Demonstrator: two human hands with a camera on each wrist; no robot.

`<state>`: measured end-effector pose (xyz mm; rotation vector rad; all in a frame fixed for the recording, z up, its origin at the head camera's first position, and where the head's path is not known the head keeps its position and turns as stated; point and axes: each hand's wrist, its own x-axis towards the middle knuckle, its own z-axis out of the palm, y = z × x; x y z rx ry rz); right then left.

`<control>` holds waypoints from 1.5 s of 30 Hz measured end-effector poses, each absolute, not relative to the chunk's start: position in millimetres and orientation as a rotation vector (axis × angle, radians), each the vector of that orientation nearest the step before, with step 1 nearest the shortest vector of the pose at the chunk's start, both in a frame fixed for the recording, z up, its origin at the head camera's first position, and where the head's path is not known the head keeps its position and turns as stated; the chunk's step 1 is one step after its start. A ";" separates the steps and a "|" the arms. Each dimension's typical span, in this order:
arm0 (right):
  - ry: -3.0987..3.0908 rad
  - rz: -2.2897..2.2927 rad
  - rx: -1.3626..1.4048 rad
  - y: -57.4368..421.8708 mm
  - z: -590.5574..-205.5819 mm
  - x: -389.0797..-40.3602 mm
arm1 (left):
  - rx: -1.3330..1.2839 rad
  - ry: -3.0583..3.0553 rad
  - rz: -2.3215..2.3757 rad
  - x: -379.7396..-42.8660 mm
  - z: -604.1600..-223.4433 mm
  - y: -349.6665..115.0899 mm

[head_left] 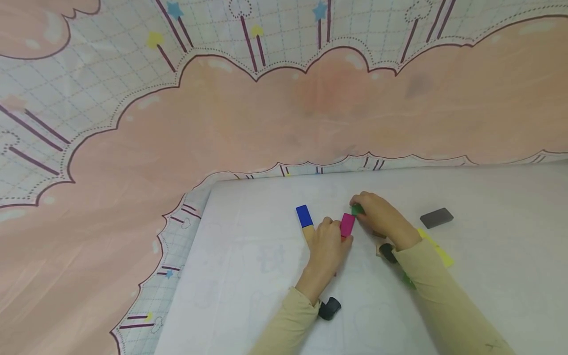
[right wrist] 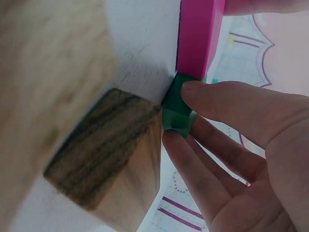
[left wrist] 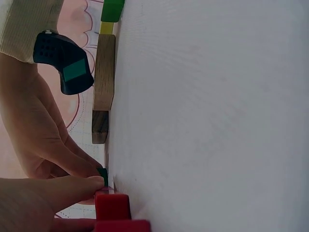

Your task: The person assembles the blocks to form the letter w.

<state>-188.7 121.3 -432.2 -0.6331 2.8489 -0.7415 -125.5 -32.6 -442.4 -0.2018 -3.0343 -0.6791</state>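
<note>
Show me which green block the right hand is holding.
The dark green block, pinched in the right hand beside the magenta block; the brighter green block lies apart, partly hidden by the right sleeve in the head view.

I can read no text, label, brand or number in any of my three views. On the white counter (head_left: pixel 222 296) I make out only faint marks (head_left: pixel 271 259), too pale to read. A small squiggle (head_left: pixel 493 345) on the right sleeve (head_left: pixel 448 296) is likewise illegible from here.
</note>
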 end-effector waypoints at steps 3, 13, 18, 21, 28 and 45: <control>2.851 -0.746 -0.650 120.4 -431.4 -188.3 | -0.197 -3.039 -0.696 -125.4 -442.3 -32.9; 2.857 -0.725 -0.637 118.6 -430.6 -188.2 | -0.222 -3.032 -0.730 -125.4 -442.6 -35.1; 2.859 -0.726 -0.645 117.8 -431.0 -187.5 | -0.216 -3.014 -0.765 -124.5 -442.7 -35.9; 2.863 -0.729 -0.657 118.0 -431.0 -187.0 | -0.216 -3.009 -0.773 -124.6 -442.3 -35.8; 2.868 -0.723 -0.643 117.9 -429.7 -185.6 | -0.221 -3.012 -0.736 -124.8 -441.2 -34.4; 2.865 -0.689 -0.647 118.0 -427.8 -184.0 | -0.249 -2.990 -0.707 -121.7 -434.4 -51.1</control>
